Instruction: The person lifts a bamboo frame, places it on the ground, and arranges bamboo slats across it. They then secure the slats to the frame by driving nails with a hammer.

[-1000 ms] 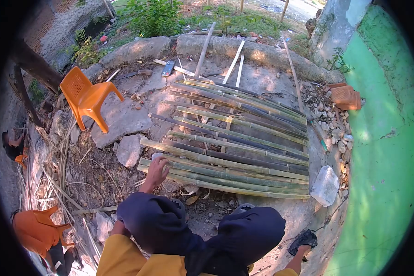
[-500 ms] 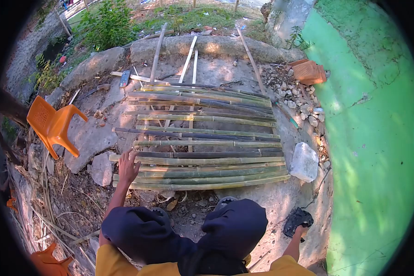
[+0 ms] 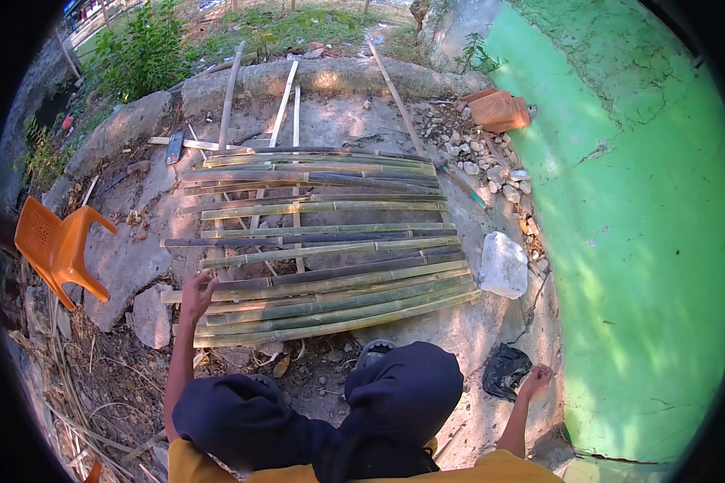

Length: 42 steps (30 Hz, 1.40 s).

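Observation:
My left hand (image 3: pixel 197 298) is at the left ends of the bamboo strips, its fingers curled in over a pale bamboo strip (image 3: pixel 330 286). Whether anything small is between those fingers is hidden. My right hand (image 3: pixel 537 377) is off to the right, just beside an open black plastic bag (image 3: pixel 503 369) on the ground. Its fingers are drawn together, and what they may hold is too small to make out. Several green, yellow and dark split bamboo strips (image 3: pixel 330 207) lie side by side across long poles (image 3: pixel 232 97).
A white stone block (image 3: pixel 503 266) sits at the strips' right end. Rubble (image 3: pixel 498 173) and orange tiles (image 3: pixel 498 110) lie beside the green wall (image 3: pixel 636 266). An orange plastic chair (image 3: pixel 64 245) stands left, and a phone (image 3: pixel 174 148) rests near the back.
My right hand has come up out of the black plastic bag and moved to its right. My left hand's fingers, spread over the strips before, are now curled. The view has turned rightward.

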Motion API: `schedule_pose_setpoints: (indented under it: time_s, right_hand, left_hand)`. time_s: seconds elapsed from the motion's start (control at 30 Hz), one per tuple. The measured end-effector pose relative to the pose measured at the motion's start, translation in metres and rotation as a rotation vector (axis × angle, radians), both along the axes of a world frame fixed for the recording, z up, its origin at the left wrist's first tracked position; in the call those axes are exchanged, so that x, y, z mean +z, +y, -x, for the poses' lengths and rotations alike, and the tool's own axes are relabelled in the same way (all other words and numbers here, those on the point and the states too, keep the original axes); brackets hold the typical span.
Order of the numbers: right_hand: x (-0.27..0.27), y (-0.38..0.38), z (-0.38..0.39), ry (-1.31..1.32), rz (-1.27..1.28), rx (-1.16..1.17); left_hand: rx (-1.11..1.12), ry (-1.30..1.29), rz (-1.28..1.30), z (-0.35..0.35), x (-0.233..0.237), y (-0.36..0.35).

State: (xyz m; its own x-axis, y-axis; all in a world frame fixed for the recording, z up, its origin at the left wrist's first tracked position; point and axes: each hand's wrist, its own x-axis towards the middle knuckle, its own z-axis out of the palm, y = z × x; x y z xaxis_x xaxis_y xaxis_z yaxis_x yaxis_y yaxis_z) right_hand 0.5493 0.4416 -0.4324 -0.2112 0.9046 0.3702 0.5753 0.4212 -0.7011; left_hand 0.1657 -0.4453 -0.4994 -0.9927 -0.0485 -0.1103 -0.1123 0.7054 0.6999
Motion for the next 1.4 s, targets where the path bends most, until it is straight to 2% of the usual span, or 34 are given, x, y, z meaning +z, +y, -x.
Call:
schedule_pose_setpoints:
  time_s: [0.07, 0.13, 0.17, 0.23, 0.3, 0.37, 0.43, 0.5, 0.57, 0.6, 0.67, 0.7, 0.77, 0.9, 0.97, 1.07, 1.13, 1.23, 1.4]
  right_hand:
    - [0.010, -0.014, 0.032, -0.002, -0.017, 0.201]
    - [0.022, -0.043, 0.074, -0.035, -0.028, 0.284]
    - [0.026, -0.057, 0.092, -0.066, -0.037, 0.372]
    - [0.026, -0.083, 0.128, -0.080, 0.018, 0.457]
    - [0.021, -0.108, 0.157, -0.081, 0.097, 0.560]
    - [0.016, -0.132, 0.175, -0.105, 0.144, 0.656]
    - [0.024, -0.157, 0.186, -0.160, 0.126, 0.768]
    - [0.027, -0.172, 0.189, -0.177, 0.139, 0.796]
    - [0.025, -0.183, 0.188, -0.191, 0.149, 0.809]
    - [0.025, -0.186, 0.186, -0.204, 0.156, 0.805]
    - [0.025, -0.190, 0.182, -0.226, 0.161, 0.799]
    - [0.022, -0.191, 0.180, -0.237, 0.197, 0.786]
    - [0.017, -0.195, 0.176, -0.251, 0.237, 0.776]
    - [0.013, -0.216, 0.185, -0.264, 0.324, 0.838]
    - [0.006, -0.222, 0.192, -0.282, 0.355, 0.873]
    - [0.005, -0.234, 0.204, -0.306, 0.348, 0.979]
    - [0.005, -0.241, 0.210, -0.300, 0.354, 1.020]
    - [0.006, -0.248, 0.216, -0.346, 0.368, 1.029]
    - [-0.001, -0.244, 0.208, -0.372, 0.394, 1.015]
  left_hand:
    - [0.026, -0.084, -0.047, 0.007, 0.038, 0.019]
    - [-0.156, -0.158, 0.223, 0.008, 0.050, 0.021]
    - [-0.300, 0.006, 0.325, 0.007, 0.035, 0.012]
    - [-0.205, -0.078, 0.387, 0.006, 0.033, 0.017]
    - [-0.196, -0.274, 0.454, 0.013, 0.031, 0.010]
    - [-0.289, -0.407, 0.358, 0.026, 0.031, -0.005]
    - [-0.289, -0.416, 0.290, 0.040, 0.026, -0.016]
    - [-0.307, -0.422, 0.212, 0.046, 0.010, -0.020]
    - [-0.247, -0.062, 0.201, 0.052, -0.006, -0.020]
    - [-0.249, -0.067, 0.200, 0.051, -0.003, -0.015]
    - [-0.145, 0.053, 0.396, 0.041, 0.013, 0.004]
    - [-0.149, 0.051, 0.394, 0.039, 0.018, 0.012]
    - [-0.039, 0.241, 0.493, 0.028, 0.025, 0.021]
    - [-0.125, 0.174, 0.433, 0.009, 0.018, 0.014]
    - [-0.251, 0.221, 0.324, -0.001, 0.031, 0.016]
    - [-0.277, 0.211, 0.186, 0.007, 0.029, 0.005]
    - [-0.297, 0.246, 0.231, 0.013, 0.029, 0.002]
    - [-0.325, -0.012, 0.223, 0.025, 0.018, -0.004]
    - [-0.321, 0.099, 0.232, 0.015, 0.018, -0.004]
